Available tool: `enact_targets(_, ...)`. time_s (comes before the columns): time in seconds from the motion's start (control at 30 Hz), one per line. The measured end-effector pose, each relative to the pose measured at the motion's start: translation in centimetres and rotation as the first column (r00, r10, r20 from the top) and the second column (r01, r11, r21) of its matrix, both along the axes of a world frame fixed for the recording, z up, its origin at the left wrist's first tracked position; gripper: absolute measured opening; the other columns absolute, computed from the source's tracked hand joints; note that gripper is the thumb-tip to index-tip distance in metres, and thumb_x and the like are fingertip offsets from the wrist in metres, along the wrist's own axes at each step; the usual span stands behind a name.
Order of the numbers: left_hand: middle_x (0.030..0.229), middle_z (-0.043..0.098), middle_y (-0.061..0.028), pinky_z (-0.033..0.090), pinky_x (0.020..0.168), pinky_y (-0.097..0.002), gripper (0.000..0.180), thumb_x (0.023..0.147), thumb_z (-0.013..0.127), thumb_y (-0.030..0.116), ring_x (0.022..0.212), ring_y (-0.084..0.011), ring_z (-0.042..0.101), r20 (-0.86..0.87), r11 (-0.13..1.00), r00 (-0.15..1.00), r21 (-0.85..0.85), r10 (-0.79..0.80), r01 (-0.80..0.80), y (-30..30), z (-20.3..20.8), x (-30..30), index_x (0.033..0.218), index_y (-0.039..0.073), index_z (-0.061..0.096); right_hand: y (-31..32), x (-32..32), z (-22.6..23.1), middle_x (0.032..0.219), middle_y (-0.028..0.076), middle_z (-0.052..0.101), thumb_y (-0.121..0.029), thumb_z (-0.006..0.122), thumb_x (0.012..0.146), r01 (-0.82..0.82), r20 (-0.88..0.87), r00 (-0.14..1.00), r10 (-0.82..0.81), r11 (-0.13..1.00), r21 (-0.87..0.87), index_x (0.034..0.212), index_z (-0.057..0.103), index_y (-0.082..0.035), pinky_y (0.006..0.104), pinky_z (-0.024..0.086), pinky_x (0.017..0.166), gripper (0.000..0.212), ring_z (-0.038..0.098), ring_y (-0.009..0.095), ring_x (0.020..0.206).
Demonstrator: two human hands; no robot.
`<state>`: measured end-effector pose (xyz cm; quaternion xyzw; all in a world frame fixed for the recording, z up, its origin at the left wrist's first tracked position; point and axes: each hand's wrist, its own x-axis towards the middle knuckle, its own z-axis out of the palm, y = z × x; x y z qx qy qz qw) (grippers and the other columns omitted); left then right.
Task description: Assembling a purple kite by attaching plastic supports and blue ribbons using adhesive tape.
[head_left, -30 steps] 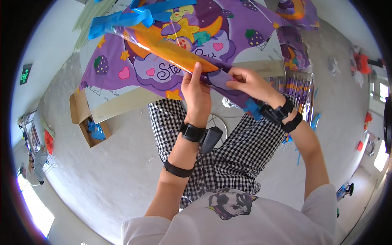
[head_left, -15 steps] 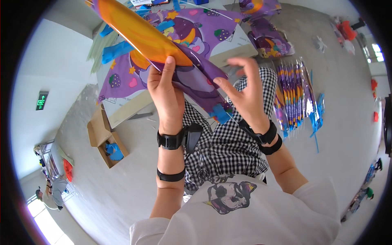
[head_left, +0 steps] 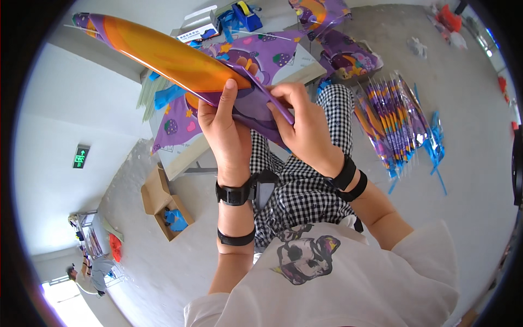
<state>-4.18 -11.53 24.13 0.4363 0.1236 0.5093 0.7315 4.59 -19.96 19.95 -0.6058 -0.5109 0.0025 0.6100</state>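
A folded kite (head_left: 174, 54) in glossy orange and purple slants from the upper left down over my lap. Thin white rod ends stick out at its far tip. My left hand (head_left: 224, 128) is closed round its middle from below, with the thumb pressed on the orange part. Farther along the lower end, my right hand (head_left: 308, 128) pinches a purple folded edge between thumb and fingers. Behind the folded kite, a spread purple kite sheet (head_left: 289, 52) with strawberries, stars and hearts lies on the white table (head_left: 308, 68).
Rolled kites in clear sleeves (head_left: 389, 117) lie on the floor at right, with blue strips beside them. An open cardboard box (head_left: 171, 212) holding blue material stands at left. A blue tape dispenser (head_left: 246, 16) and white box (head_left: 199, 24) sit at the back. A person (head_left: 87, 278) is far left.
My right hand has closed from spread fingers onto the purple edge of the kite. The kite's far end has swung left and lower. The whole view has shifted somewhat.
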Motion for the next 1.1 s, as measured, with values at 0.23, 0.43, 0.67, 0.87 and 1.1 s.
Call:
enact_targets(0.23, 0.107, 0.065, -0.0162, 0.054, 0.085, -0.0367, 0.027, 0.094, 0.054, 0.003, 0.096, -0.0286, 0.066, -0.069, 0.994, 0.998, -0.110, -0.013, 0.005, -1.1, 0.2, 4.4, 0.121, -0.002, 0.051, -2.5, 2.4, 0.5, 0.124, 0.018, 0.055, -0.005, 0.070, 0.079, -0.028, 0.084, 0.996, 0.021, 0.996, 0.088, 0.104, 0.050, -0.004, 0.0422, 0.052, 0.080, 0.032, 0.060, 0.040, 0.102)
enact_targets(0.43, 0.102, 0.064, -0.0150, 0.054, 0.082, -0.0362, 0.031, 0.094, 0.052, 0.004, 0.093, -0.0265, 0.065, -0.046, 0.960, 0.969, -0.149, -0.245, 0.236, -0.4, 0.4, 7.5, 0.124, -0.001, 0.049, -4.1, 5.9, 1.4, 0.108, 0.018, 0.060, -0.012, 0.067, 0.088, -0.096, -0.293, 0.949, 0.115, 0.992, 0.076, 0.098, 0.051, -0.003, 0.0357, 0.050, 0.084, 0.021, 0.061, 0.030, 0.102)
enact_targets(0.67, 0.108, 0.065, -0.0174, 0.053, 0.086, -0.0373, 0.031, 0.094, 0.052, 0.004, 0.098, -0.0274, 0.065, -0.092, 0.934, 0.938, -0.159, -0.336, 0.319, -0.2, 0.8, 10.6, 0.124, -0.002, 0.050, -3.6, 8.8, 3.7, 0.109, 0.012, 0.060, -0.013, 0.076, 0.077, 0.186, 0.018, 0.982, -0.189, 0.976, 0.114, 0.109, 0.057, -0.003, 0.0378, 0.051, 0.083, 0.038, 0.061, 0.030, 0.102)
enact_targets(0.87, 0.113, 0.064, -0.0193, 0.052, 0.090, -0.0390, 0.030, 0.093, 0.053, 0.002, 0.104, -0.0300, 0.064, -0.044, 0.935, 0.939, -0.120, -0.341, 0.333, -1.0, 1.1, 13.1, 0.122, -0.003, 0.051, -3.8, 9.5, 2.1, 0.113, 0.013, 0.058, -0.007, 0.074, 0.075, 0.340, 0.239, 0.902, -0.359, 0.933, 0.120, 0.115, 0.059, -0.003, 0.0379, 0.048, 0.082, 0.043, 0.056, 0.033, 0.095)
enact_targets(1.1, 0.115, 0.063, -0.0204, 0.052, 0.089, -0.0403, 0.029, 0.094, 0.052, 0.003, 0.106, -0.0327, 0.063, -0.004, 0.923, 0.928, -0.106, -0.373, 0.371, -0.4, -0.1, 11.6, 0.123, -0.003, 0.049, -2.9, 8.9, 1.0, 0.093, 0.009, 0.059, 0.001, 0.069, 0.074, 0.450, 0.165, 0.864, -0.476, 0.876, 0.172, 0.105, 0.062, -0.004, 0.0352, 0.048, 0.070, 0.032, 0.057, 0.028, 0.081)
